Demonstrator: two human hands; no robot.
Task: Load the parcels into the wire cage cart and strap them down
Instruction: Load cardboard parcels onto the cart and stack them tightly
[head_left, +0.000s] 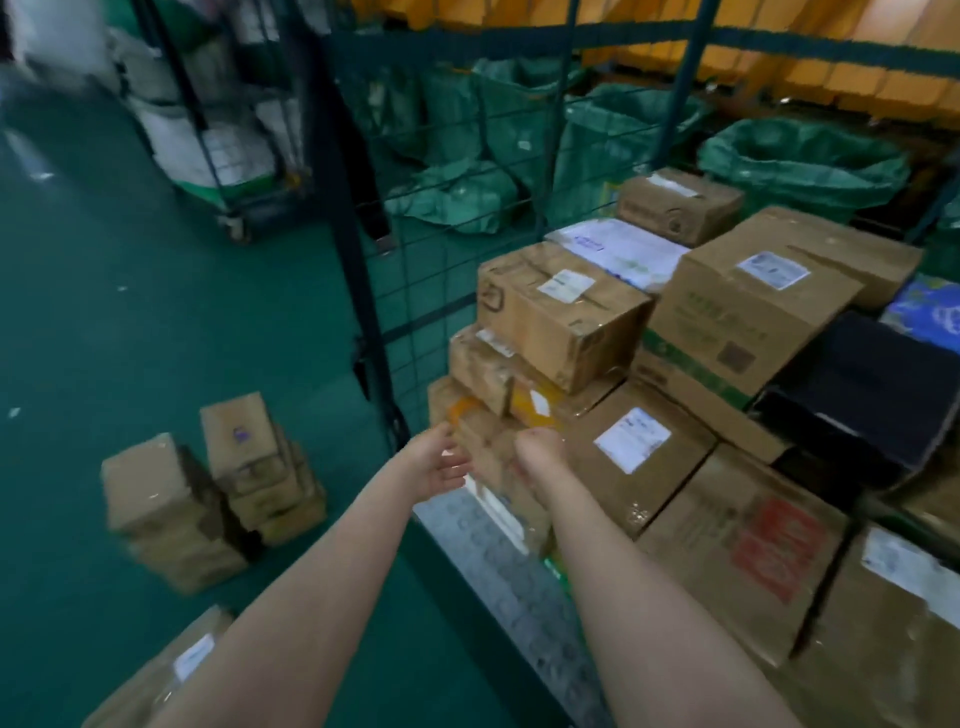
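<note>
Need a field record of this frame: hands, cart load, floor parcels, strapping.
left hand: open, beside the front corner parcel
right hand: on that parcel, grip unclear
wire cage cart: cardboard boxes stacked in several layers
floor parcels: stacks left of cart, unloaded
strapping: none across the boxes

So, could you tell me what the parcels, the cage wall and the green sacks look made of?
The parcels look like matte brown cardboard with glossy tape and paper labels. The cage wall is a wire grid, likely metal painted dark green. The green sacks seem woven plastic: crinkled, slightly shiny.
</note>
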